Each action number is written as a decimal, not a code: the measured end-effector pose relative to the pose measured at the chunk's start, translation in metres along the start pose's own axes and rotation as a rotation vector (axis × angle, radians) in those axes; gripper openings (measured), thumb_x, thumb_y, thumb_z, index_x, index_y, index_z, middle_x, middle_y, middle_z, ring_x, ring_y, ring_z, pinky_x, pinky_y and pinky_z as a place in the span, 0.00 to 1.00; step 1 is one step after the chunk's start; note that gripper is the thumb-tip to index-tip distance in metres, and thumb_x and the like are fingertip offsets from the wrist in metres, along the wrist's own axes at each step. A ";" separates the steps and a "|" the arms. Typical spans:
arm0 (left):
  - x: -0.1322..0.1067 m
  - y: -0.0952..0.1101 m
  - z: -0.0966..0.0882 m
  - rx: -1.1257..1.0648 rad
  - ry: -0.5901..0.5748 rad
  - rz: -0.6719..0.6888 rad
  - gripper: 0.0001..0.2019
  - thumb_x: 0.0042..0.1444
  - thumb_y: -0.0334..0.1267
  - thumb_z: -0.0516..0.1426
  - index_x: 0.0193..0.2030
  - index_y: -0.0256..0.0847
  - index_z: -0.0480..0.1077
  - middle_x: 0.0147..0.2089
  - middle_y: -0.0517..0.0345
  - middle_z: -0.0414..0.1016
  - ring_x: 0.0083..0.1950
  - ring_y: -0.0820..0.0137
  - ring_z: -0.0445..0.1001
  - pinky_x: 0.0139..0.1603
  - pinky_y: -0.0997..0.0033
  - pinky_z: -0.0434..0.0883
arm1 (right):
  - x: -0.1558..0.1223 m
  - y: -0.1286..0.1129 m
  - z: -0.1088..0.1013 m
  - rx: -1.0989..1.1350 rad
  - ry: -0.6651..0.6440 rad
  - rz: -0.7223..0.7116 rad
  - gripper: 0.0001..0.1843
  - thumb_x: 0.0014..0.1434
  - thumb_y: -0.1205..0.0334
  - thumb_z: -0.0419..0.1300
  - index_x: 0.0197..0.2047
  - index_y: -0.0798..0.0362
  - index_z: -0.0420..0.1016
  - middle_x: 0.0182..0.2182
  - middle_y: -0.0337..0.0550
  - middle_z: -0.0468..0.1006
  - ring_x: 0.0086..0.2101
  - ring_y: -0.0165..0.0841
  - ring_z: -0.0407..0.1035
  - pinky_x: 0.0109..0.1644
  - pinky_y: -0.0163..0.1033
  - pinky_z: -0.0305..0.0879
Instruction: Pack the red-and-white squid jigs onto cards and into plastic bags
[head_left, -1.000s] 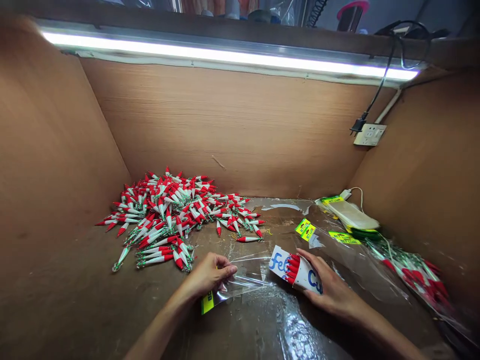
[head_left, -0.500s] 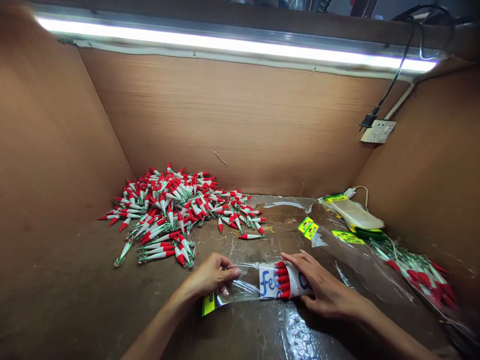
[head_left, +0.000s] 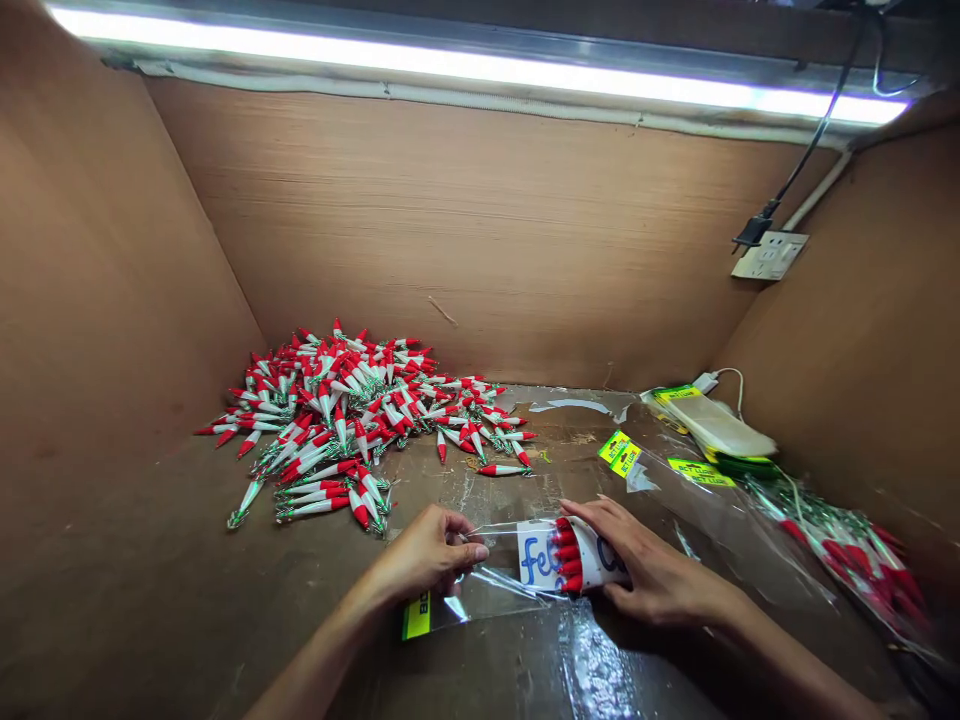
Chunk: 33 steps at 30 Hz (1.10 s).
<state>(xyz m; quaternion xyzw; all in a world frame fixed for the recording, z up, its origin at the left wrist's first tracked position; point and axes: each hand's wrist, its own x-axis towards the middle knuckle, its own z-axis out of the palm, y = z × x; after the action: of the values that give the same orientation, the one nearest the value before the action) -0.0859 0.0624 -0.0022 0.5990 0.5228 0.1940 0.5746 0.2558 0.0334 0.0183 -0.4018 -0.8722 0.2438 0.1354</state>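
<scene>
Red-tipped lures (head_left: 569, 566), long axes crosswise, point left in blue-lettered sleeve (head_left: 598, 562); our half-curled right hand (head_left: 654, 574) grips sleeve, left hand (head_left: 429, 552) pinches clear bag (head_left: 511, 584).

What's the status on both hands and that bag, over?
Left hand pinching clear bag. Right hand gripping white sleeve of red-tipped lures, its end at the bag; how far inside, unclear. Lure pile beyond, apart from bag.

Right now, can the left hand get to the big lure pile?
Probably yes: the lure pile lies beyond the left hand, with nothing seen blocking the way. That hand is pinching the clear bag, though, so it might need to let go first.
</scene>
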 end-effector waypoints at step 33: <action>-0.028 0.027 0.069 1.175 0.256 0.542 0.06 0.68 0.33 0.49 0.42 0.45 0.66 0.40 0.58 0.74 0.39 0.62 0.75 0.34 0.67 0.66 | 0.010 -0.008 0.014 0.357 0.065 0.111 0.51 0.50 0.60 0.69 0.73 0.45 0.49 0.64 0.51 0.65 0.61 0.47 0.62 0.65 0.53 0.58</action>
<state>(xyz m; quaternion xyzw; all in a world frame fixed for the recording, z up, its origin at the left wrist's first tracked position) -0.0278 0.0106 0.0139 0.8957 0.4364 0.0838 0.0161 0.2386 0.0319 0.0114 -0.4266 -0.7869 0.3885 0.2189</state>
